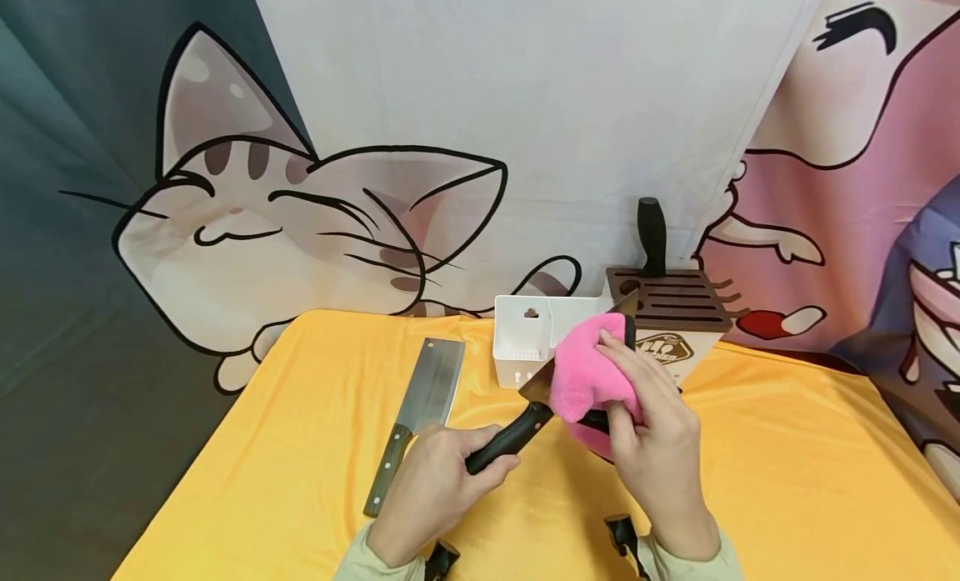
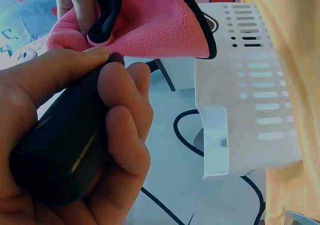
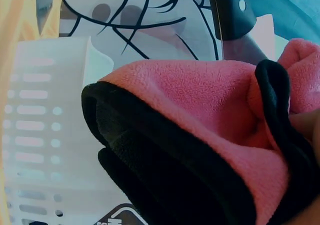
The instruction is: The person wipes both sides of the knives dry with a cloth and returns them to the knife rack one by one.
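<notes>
My left hand (image 1: pixel 438 485) grips the black handle (image 1: pixel 513 438) of a knife, its blade slanting up and to the right. A pink cloth (image 1: pixel 592 373) with black edging is folded over the middle of that blade. Bare steel (image 1: pixel 537 383) shows near the handle, and the tip sticks out above the cloth. My right hand (image 1: pixel 663 443) pinches the cloth around the blade from the right. In the left wrist view, fingers and thumb wrap the dark handle (image 2: pixel 65 140). The cloth (image 3: pixel 200 95) drapes open toward the right wrist camera, hiding most of the blade.
Left of my hands, a cleaver (image 1: pixel 431 381) with a wooden handle lies on the yellow tablecloth (image 1: pixel 300 464). Behind the cloth stands a knife holder (image 1: pixel 671 302) with a brown slotted top, one black-handled knife (image 1: pixel 652 235) and a white side bin (image 1: pixel 521 327). A cat-print curtain (image 1: pixel 450 81) hangs behind.
</notes>
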A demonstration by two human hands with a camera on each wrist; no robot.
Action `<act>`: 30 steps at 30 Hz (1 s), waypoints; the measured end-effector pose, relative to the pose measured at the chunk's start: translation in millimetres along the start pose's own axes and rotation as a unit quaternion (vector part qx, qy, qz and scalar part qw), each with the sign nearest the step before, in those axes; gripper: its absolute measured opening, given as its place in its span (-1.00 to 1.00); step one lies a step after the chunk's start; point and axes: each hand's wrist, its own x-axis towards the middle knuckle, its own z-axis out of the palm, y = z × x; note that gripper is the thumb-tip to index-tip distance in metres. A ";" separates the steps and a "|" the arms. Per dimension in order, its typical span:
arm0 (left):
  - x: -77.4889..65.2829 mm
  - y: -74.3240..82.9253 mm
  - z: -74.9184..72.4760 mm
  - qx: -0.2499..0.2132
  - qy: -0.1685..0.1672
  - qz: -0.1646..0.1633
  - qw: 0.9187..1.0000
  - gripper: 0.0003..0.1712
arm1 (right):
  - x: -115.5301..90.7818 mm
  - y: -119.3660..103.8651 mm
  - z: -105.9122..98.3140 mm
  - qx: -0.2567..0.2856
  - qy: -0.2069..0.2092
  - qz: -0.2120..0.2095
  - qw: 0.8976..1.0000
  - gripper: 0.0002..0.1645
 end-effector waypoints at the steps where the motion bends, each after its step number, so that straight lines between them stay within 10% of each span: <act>1: -0.1 -0.2 -0.1 0.002 -0.003 0.000 1.000 -0.82 | 0.1 0.9 -0.8 -0.004 0.003 0.003 1.000 -0.49; 19: -1.4 -0.8 -2.7 0.014 -0.014 0.020 1.000 -0.79 | -9.2 29.5 -12.0 -0.093 0.053 0.108 0.988 -0.41; 30: -1.8 1.4 -7.2 -0.034 -0.001 -0.010 0.999 -0.82 | -7.9 32.6 -11.4 -0.063 0.013 0.083 0.994 -0.41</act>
